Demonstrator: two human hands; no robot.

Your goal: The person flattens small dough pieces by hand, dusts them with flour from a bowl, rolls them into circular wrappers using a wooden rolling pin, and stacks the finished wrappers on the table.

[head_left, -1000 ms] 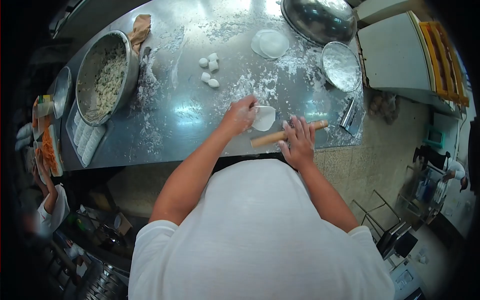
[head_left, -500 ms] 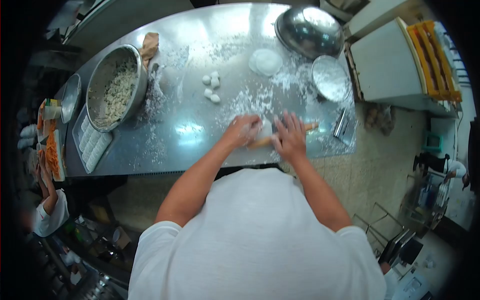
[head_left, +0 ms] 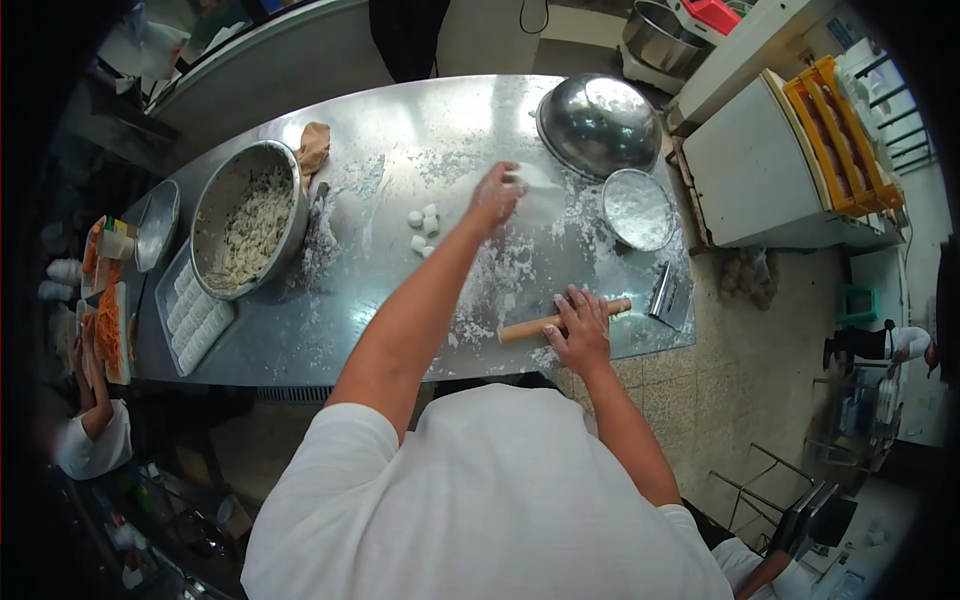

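Note:
My left hand (head_left: 497,195) reaches to the far part of the steel table, its fingers closed on the edge of a thin round dough wrapper (head_left: 541,196). That wrapper is over the spot where other flat rounds lay; how far they overlap is blurred. Near the front edge, my right hand (head_left: 583,330) lies over a wooden rolling pin (head_left: 520,330), fingers draped across it and thumb to the left. Several small dough balls (head_left: 418,243) sit left of my left forearm, which partly hides them. Loose flour (head_left: 495,275) covers the steel between my hands.
A bowl of chopped filling (head_left: 250,230) and a tray of white pieces (head_left: 195,320) stand left. An upturned metal bowl (head_left: 600,125), a flour bowl (head_left: 638,210) and a metal scraper (head_left: 662,291) are right. At far left, another person's hands are near shredded orange food (head_left: 108,325).
My left hand has moved from beside the rolling pin to the far side, carrying the dough wrapper. My right hand stays on the pin. The camera view has tilted up.

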